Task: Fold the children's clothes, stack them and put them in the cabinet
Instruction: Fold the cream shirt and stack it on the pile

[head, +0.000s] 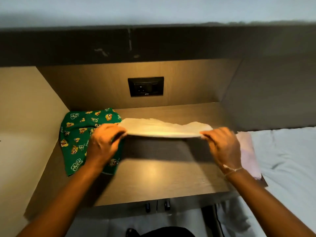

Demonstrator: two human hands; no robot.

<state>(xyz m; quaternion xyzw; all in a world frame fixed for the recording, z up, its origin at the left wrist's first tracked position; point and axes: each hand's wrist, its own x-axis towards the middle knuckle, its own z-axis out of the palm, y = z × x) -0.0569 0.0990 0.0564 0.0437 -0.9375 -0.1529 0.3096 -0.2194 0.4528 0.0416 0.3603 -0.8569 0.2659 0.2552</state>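
A pale cream garment (164, 128) is stretched flat in the air above the wooden tabletop (153, 175). My left hand (104, 142) pinches its left edge and my right hand (222, 144) pinches its right edge. A green children's garment (77, 134) printed with yellow cartoon figures lies spread at the table's back left, partly under my left hand. A pale pink cloth (248, 151) lies at the table's right edge, partly hidden behind my right wrist.
The table sits in a wooden alcove with a side panel (25, 125) on the left and a black wall socket (145, 86) on the back wall. A bed with a white sheet (287, 159) adjoins on the right. Cabinet handles (157, 206) show below the front edge.
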